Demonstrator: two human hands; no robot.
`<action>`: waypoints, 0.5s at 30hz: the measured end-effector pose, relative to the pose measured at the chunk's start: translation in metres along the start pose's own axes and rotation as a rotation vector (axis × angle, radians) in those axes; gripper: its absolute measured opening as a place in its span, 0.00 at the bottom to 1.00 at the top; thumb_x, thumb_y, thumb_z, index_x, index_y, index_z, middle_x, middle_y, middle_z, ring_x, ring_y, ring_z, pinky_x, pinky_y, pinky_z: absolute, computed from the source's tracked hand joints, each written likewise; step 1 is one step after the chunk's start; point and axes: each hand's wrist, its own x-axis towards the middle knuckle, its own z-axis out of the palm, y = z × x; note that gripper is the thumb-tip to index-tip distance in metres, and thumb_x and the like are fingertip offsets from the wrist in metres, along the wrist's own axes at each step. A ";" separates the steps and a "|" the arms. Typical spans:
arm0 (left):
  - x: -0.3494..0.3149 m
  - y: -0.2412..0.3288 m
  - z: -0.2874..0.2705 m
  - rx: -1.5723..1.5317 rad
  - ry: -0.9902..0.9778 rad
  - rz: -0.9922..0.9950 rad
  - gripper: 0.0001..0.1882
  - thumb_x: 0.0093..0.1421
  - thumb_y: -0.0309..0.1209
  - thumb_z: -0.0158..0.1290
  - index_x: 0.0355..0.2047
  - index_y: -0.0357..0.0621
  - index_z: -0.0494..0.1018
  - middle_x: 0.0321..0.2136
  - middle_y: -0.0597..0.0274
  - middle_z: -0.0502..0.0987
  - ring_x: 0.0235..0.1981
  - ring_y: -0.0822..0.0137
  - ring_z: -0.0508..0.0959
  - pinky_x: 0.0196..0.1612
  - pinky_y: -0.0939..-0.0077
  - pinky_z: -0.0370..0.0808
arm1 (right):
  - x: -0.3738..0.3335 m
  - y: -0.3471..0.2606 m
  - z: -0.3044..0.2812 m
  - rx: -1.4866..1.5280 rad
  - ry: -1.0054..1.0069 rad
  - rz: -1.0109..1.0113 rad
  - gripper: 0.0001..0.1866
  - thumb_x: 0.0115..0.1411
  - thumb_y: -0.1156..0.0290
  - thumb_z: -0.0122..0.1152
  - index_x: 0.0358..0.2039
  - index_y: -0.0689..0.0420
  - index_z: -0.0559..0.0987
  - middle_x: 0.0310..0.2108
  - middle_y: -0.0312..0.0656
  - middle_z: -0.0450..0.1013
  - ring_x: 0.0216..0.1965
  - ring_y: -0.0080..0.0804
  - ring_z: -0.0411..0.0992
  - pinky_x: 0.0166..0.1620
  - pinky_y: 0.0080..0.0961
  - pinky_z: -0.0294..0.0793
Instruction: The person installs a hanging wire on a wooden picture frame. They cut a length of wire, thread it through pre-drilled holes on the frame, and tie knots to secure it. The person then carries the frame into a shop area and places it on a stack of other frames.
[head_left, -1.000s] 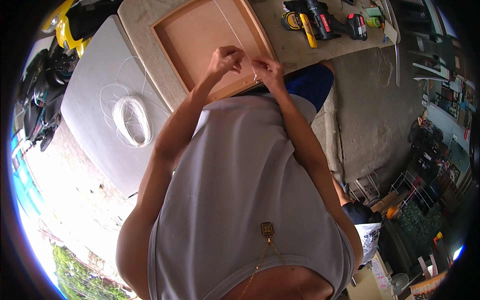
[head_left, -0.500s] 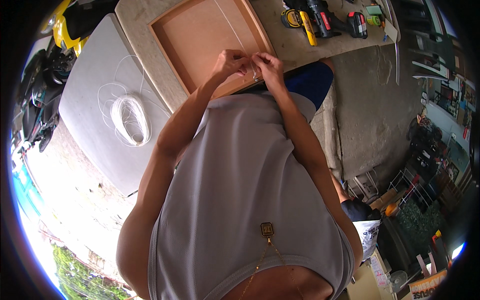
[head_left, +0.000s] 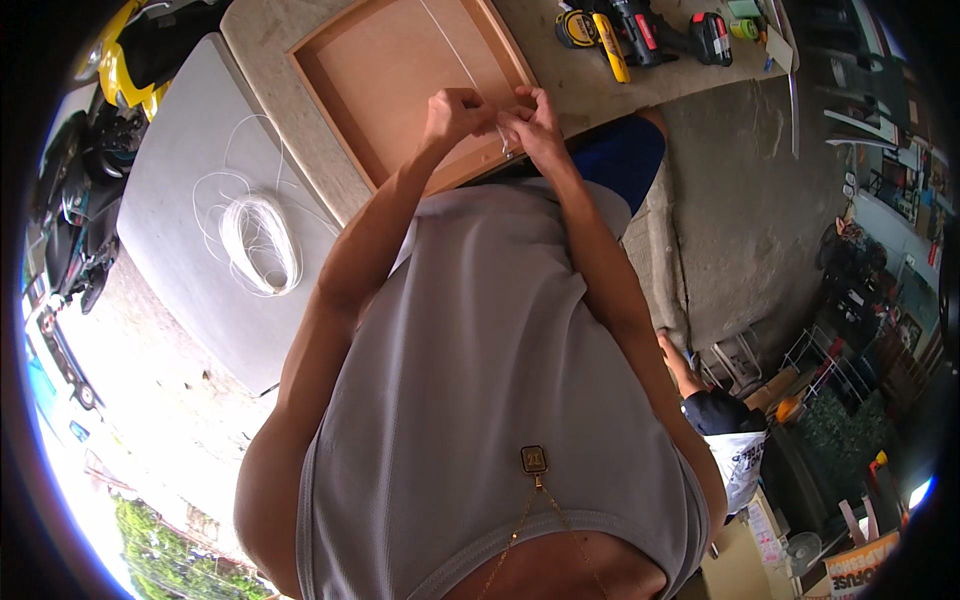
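Note:
A shallow wooden frame with a brown backing panel point(head_left: 390, 75) lies on the table in front of me. A thin white cord point(head_left: 458, 55) stretches across it from the far side down to my hands. My left hand point(head_left: 455, 117) is closed, its fingertips pinching the cord over the near part of the frame. Close beside it, my right hand point(head_left: 535, 130) pinches the same cord between thumb and fingers, with one finger raised. Below the fingertips the cord meets the frame's near edge at a small shiny fitting, too small to name.
A loose coil of white cord point(head_left: 258, 245) sits on a grey table point(head_left: 175, 190) to the left. Right of the frame lie a tape measure point(head_left: 575, 30), a yellow-handled tool point(head_left: 610, 48), a drill point(head_left: 637, 30) and a battery pack point(head_left: 711, 40). Another person point(head_left: 725, 425) is behind on the right.
My right hand's fingers have shifted and one has lifted, while my left hand has turned slightly at the cord. The whole view has moved a little.

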 end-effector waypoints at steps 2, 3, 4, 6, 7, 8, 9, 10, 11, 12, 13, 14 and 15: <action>0.001 0.002 -0.002 0.008 0.009 -0.022 0.07 0.48 0.27 0.55 0.21 0.34 0.75 0.14 0.60 0.75 0.15 0.75 0.75 0.19 0.82 0.73 | 0.001 0.002 -0.002 -0.071 -0.071 -0.018 0.30 0.52 0.80 0.58 0.52 0.60 0.54 0.26 0.38 0.70 0.25 0.19 0.67 0.27 0.16 0.67; 0.002 0.001 -0.003 0.011 0.014 -0.033 0.06 0.48 0.26 0.54 0.21 0.34 0.74 0.14 0.61 0.75 0.15 0.75 0.74 0.19 0.82 0.73 | 0.000 0.002 -0.002 -0.101 -0.075 -0.027 0.30 0.51 0.80 0.59 0.51 0.60 0.54 0.26 0.38 0.70 0.25 0.19 0.67 0.28 0.17 0.68; 0.003 -0.001 -0.004 0.016 0.016 -0.021 0.07 0.47 0.27 0.55 0.20 0.34 0.74 0.14 0.60 0.75 0.15 0.75 0.75 0.19 0.82 0.73 | 0.000 0.003 -0.001 -0.131 -0.080 -0.037 0.30 0.51 0.80 0.59 0.51 0.60 0.55 0.25 0.37 0.69 0.25 0.20 0.68 0.28 0.18 0.68; 0.006 -0.001 -0.005 0.030 0.018 0.004 0.10 0.46 0.30 0.57 0.18 0.33 0.74 0.13 0.59 0.75 0.15 0.76 0.75 0.19 0.83 0.74 | 0.001 0.007 -0.001 -0.224 -0.077 -0.110 0.29 0.50 0.79 0.60 0.50 0.60 0.57 0.25 0.37 0.69 0.25 0.20 0.67 0.29 0.20 0.69; 0.006 -0.001 -0.006 0.050 0.003 -0.021 0.09 0.47 0.29 0.57 0.18 0.33 0.74 0.13 0.60 0.75 0.15 0.76 0.75 0.19 0.83 0.74 | 0.004 0.013 -0.003 -0.291 -0.071 -0.172 0.29 0.50 0.79 0.60 0.50 0.60 0.57 0.25 0.37 0.69 0.25 0.20 0.67 0.29 0.21 0.69; 0.005 0.004 -0.007 0.070 -0.012 -0.046 0.08 0.47 0.28 0.56 0.19 0.34 0.74 0.14 0.60 0.75 0.15 0.76 0.75 0.19 0.83 0.73 | 0.004 0.012 -0.001 -0.357 -0.064 -0.234 0.29 0.49 0.78 0.61 0.50 0.60 0.58 0.25 0.37 0.69 0.25 0.21 0.67 0.29 0.23 0.69; 0.004 0.009 -0.008 0.089 -0.026 -0.070 0.07 0.48 0.27 0.55 0.19 0.34 0.74 0.14 0.61 0.75 0.16 0.75 0.75 0.19 0.83 0.73 | 0.004 0.011 0.000 -0.381 -0.063 -0.238 0.29 0.49 0.78 0.61 0.49 0.60 0.59 0.25 0.38 0.68 0.25 0.22 0.67 0.30 0.23 0.69; 0.005 0.011 -0.009 0.090 -0.042 -0.083 0.07 0.48 0.27 0.55 0.19 0.34 0.74 0.14 0.61 0.75 0.16 0.75 0.75 0.19 0.83 0.73 | 0.004 0.010 0.000 -0.406 -0.062 -0.242 0.29 0.48 0.78 0.61 0.49 0.60 0.59 0.25 0.38 0.68 0.25 0.23 0.67 0.31 0.24 0.70; 0.005 0.014 -0.011 0.091 -0.057 -0.096 0.08 0.48 0.28 0.56 0.19 0.34 0.73 0.15 0.61 0.75 0.16 0.75 0.76 0.19 0.83 0.74 | 0.004 0.007 0.002 -0.430 -0.063 -0.246 0.28 0.48 0.77 0.62 0.49 0.59 0.60 0.25 0.39 0.68 0.25 0.23 0.67 0.31 0.25 0.70; 0.005 0.015 -0.013 0.092 -0.071 -0.110 0.08 0.48 0.28 0.56 0.19 0.35 0.73 0.15 0.60 0.75 0.16 0.74 0.76 0.19 0.83 0.74 | 0.005 0.006 0.003 -0.488 -0.059 -0.285 0.28 0.48 0.77 0.61 0.49 0.59 0.61 0.25 0.39 0.68 0.25 0.25 0.68 0.32 0.25 0.70; 0.005 0.015 -0.013 0.094 -0.081 -0.120 0.08 0.48 0.29 0.56 0.19 0.35 0.73 0.15 0.60 0.76 0.16 0.74 0.76 0.19 0.83 0.74 | 0.006 0.005 0.005 -0.547 -0.056 -0.323 0.28 0.47 0.77 0.61 0.49 0.59 0.61 0.25 0.40 0.68 0.26 0.27 0.68 0.33 0.26 0.70; 0.007 0.014 -0.014 0.096 -0.090 -0.130 0.09 0.48 0.29 0.57 0.20 0.35 0.73 0.15 0.60 0.76 0.16 0.74 0.76 0.19 0.83 0.74 | 0.008 0.004 0.006 -0.606 -0.053 -0.363 0.28 0.47 0.77 0.61 0.48 0.58 0.62 0.26 0.41 0.68 0.26 0.29 0.69 0.34 0.27 0.70; 0.007 0.014 -0.014 0.097 -0.099 -0.140 0.09 0.49 0.30 0.57 0.20 0.35 0.73 0.16 0.59 0.76 0.16 0.73 0.77 0.19 0.83 0.74 | 0.009 0.004 0.008 -0.649 -0.041 -0.395 0.28 0.46 0.78 0.61 0.48 0.58 0.62 0.27 0.42 0.69 0.27 0.30 0.69 0.34 0.28 0.70</action>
